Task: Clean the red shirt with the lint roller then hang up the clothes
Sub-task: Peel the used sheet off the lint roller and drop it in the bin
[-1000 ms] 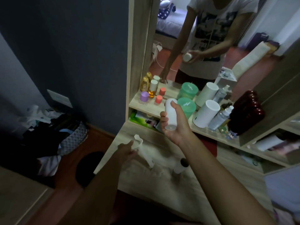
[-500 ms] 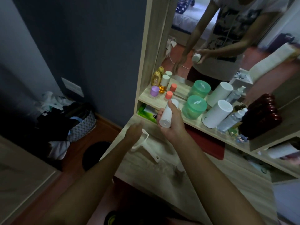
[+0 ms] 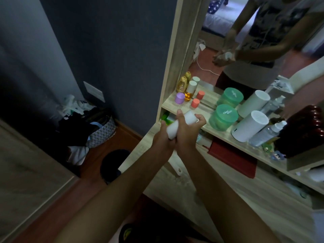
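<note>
The white lint roller roll [image 3: 190,118] is up in front of the shelf, and my right hand [image 3: 188,137] grips it around the middle. My left hand [image 3: 162,139] is pressed against the right hand at the roll's lower end, fingers curled round the roller's white handle. The handle's tip [image 3: 178,170] sticks out below both hands. Where roll and handle meet is hidden by my fingers. I cannot pick out a red shirt with certainty.
The wooden shelf [image 3: 206,111] under a mirror carries green tubs [image 3: 223,117], a white cylinder [image 3: 249,126], spray bottles and small jars. A flat red item [image 3: 233,158] lies under the shelf on the light wooden desk [image 3: 245,199]. At left, a laundry basket [image 3: 101,132] sits on the floor.
My left hand came up with the handle and met the right hand at the roll. The roll tilted and dropped slightly; the view shifted closer to the shelf.
</note>
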`<state>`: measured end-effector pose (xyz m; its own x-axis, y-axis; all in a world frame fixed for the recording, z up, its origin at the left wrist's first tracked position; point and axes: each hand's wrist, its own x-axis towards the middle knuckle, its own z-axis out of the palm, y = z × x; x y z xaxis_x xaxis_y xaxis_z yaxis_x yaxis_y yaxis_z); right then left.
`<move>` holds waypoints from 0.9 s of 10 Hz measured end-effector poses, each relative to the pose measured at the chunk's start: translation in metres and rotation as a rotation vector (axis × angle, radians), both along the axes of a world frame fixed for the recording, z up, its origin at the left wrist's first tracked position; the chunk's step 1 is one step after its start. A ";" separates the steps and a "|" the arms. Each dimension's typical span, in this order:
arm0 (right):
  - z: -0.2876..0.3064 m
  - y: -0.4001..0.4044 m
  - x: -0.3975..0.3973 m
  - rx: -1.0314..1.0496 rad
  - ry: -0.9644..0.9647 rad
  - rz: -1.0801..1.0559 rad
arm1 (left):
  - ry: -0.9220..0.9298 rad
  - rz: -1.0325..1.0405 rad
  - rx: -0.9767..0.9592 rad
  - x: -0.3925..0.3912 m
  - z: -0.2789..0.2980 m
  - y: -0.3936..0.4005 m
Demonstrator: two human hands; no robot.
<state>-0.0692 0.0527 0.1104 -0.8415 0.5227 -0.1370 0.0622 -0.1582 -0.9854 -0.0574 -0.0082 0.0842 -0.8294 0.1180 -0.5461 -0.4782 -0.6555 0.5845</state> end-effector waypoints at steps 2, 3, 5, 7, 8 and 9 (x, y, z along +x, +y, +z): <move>-0.006 0.008 -0.005 -0.178 -0.092 -0.075 | -0.059 0.029 0.012 0.002 -0.003 0.005; -0.014 0.014 -0.008 -0.261 -0.118 -0.154 | -0.054 0.023 0.014 0.002 -0.004 0.008; -0.016 0.027 -0.010 -0.401 -0.126 -0.273 | -0.055 -0.023 0.054 0.007 -0.007 0.002; -0.013 0.044 -0.016 -0.534 -0.127 -0.369 | -0.218 -0.013 0.152 -0.001 -0.037 -0.031; -0.020 0.050 -0.012 -0.556 -0.149 -0.299 | -0.280 -0.001 -0.175 -0.007 -0.076 -0.046; -0.026 0.055 -0.004 -0.608 -0.206 -0.153 | -0.259 -0.147 -0.566 0.000 -0.112 -0.065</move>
